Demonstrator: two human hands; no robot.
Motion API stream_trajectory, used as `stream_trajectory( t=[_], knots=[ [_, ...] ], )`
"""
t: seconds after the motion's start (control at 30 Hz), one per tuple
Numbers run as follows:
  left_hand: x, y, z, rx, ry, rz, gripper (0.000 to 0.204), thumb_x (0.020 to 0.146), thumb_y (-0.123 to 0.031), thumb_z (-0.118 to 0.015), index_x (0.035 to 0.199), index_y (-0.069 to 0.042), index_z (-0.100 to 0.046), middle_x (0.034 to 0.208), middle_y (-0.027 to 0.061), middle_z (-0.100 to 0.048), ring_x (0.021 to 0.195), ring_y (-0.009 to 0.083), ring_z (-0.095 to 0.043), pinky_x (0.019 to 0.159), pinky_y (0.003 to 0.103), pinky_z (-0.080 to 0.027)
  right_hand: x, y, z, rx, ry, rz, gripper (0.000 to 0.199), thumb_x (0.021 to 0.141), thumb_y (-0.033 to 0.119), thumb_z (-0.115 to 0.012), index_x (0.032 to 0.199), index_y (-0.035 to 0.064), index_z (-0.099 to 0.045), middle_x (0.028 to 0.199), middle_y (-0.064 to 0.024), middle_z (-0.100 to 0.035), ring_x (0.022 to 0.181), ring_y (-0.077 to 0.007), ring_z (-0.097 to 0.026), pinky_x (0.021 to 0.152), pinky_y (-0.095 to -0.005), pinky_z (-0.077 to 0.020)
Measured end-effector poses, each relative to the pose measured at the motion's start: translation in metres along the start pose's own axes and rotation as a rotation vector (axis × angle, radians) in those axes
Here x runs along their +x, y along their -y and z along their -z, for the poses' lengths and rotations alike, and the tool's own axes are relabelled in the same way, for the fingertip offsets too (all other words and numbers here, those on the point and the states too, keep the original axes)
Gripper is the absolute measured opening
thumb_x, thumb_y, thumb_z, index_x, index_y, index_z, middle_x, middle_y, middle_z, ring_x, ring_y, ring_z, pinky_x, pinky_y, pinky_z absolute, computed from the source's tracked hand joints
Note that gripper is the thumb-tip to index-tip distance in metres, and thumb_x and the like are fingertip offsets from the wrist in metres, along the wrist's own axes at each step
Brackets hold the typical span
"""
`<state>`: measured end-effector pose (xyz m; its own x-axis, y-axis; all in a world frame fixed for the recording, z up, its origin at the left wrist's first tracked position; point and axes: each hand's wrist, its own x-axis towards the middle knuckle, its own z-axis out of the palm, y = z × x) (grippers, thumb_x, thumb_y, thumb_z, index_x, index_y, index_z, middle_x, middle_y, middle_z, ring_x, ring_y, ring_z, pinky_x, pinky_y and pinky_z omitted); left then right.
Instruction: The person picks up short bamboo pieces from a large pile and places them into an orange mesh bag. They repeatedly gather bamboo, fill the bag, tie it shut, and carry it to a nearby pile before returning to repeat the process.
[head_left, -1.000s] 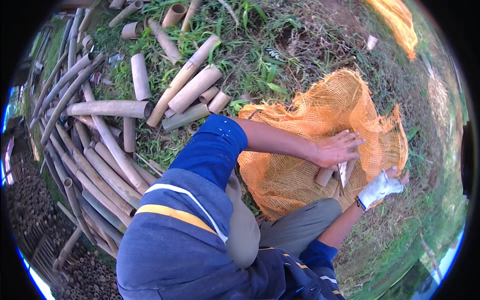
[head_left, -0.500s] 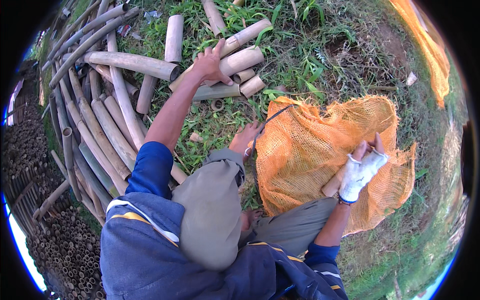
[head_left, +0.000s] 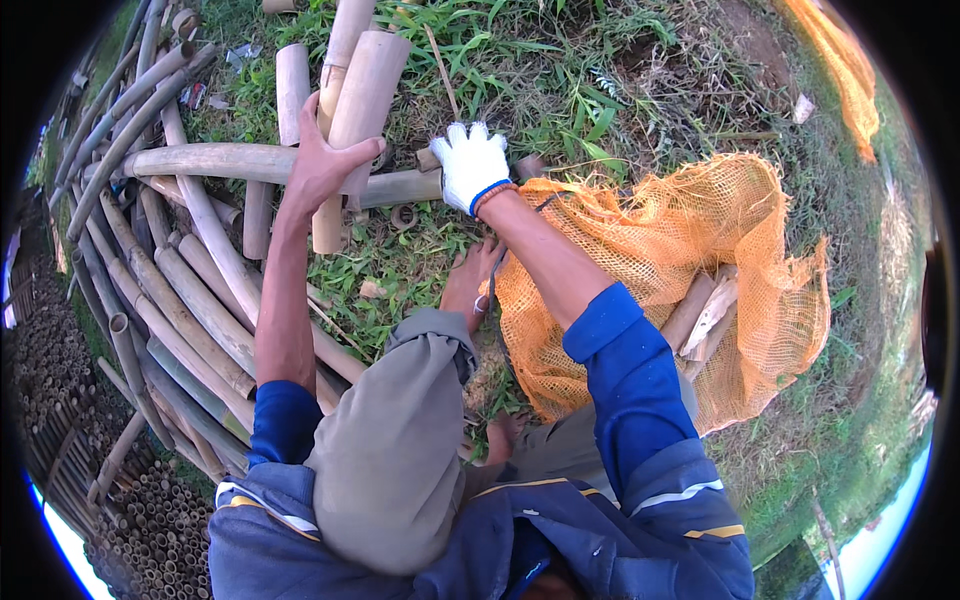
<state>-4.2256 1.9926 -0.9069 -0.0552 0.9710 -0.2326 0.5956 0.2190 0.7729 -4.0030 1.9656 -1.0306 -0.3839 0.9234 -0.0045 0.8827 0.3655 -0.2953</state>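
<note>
My bare left hand (head_left: 325,160) is wrapped around bamboo lengths, its thumb stretched across the front. A thick pale bamboo piece (head_left: 370,85) stands tilted in it, with a thinner bamboo piece (head_left: 327,225) alongside. My right hand (head_left: 472,168), in a white knitted glove, bends its fingers down over short bamboo pieces. One short piece (head_left: 428,159) shows at its left and another (head_left: 530,168) at its right; what lies under the palm is hidden. A horizontal bamboo piece (head_left: 400,188) runs between the hands. Several split pieces (head_left: 708,312) lie on the orange mesh sack (head_left: 610,260).
Long bamboo poles (head_left: 205,290) are heaped at the left, and many cut bamboo rings (head_left: 160,530) are stacked at lower left. A loose bamboo piece (head_left: 292,95) lies beyond my left hand. More orange netting (head_left: 840,75) hangs at the far right. My bare foot (head_left: 468,285) rests beside the sack.
My right hand has left the sack for the short bamboo pieces, uncovering the split pieces. My left hand has moved left, swinging the bamboo lengths to a steeper angle.
</note>
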Motion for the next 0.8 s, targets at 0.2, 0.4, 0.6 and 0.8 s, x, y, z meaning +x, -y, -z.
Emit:
stream_trajectory(
  t=[0.2, 0.4, 0.6, 0.8],
  knots=[
    [-0.049, -0.073, 0.029, -0.725, 0.235, -0.143, 0.108, 0.077, -0.051, -0.084, 0.157, 0.006, -0.038, 0.14, 0.0229, -0.058, 0.126, 0.0325, -0.065, 0.108, 0.047, -0.056, -0.013, -0.001, 0.072, 0.231, -0.038, 0.078, 0.061, 0.081, 0.029, -0.08, 0.137, 0.0101, -0.063, 0.128, -0.0228, -0.055, 0.114, -0.046, -0.059, 0.092, -0.0551, -0.0536],
    [-0.073, -0.142, -0.057, -0.901, 0.679, -0.427, 0.108, 0.069, -0.053, -0.089, 0.15, 0.005, -0.048, 0.137, 0.0215, -0.06, 0.129, 0.0331, -0.063, 0.113, 0.047, -0.051, -0.092, -0.125, 0.214, 0.973, -0.061, -0.461, 0.087, 0.089, 0.035, -0.09, 0.157, 0.0084, -0.042, 0.131, -0.0117, -0.067, 0.122, -0.0187, -0.064, 0.107, -0.0343, -0.0508],
    [-0.13, -0.165, -0.201, -0.74, 1.209, -0.472, 0.133, 0.068, -0.041, -0.097, 0.163, -0.001, -0.013, 0.158, 0.0274, -0.035, 0.148, 0.0392, -0.043, 0.123, 0.05, -0.04, -0.307, -0.177, 0.3, 1.268, -0.403, -0.724, 0.102, 0.075, 0.03, -0.091, 0.159, 0.0099, -0.035, 0.146, -0.0125, -0.054, 0.139, -0.0289, -0.055, 0.121, -0.0448, -0.044],
    [-0.215, -0.114, -0.315, -0.455, 1.341, -0.433, 0.139, 0.082, -0.049, -0.09, 0.165, 0.001, 0.009, 0.163, 0.037, -0.022, 0.151, 0.0495, -0.037, 0.127, 0.052, -0.037, -0.446, -0.18, 0.235, 0.853, -0.025, -1.012, 0.082, 0.092, 0.025, -0.08, 0.159, 0.0093, -0.036, 0.15, -0.0136, -0.054, 0.14, -0.0288, -0.055, 0.119, -0.0417, -0.0457]
  ],
)
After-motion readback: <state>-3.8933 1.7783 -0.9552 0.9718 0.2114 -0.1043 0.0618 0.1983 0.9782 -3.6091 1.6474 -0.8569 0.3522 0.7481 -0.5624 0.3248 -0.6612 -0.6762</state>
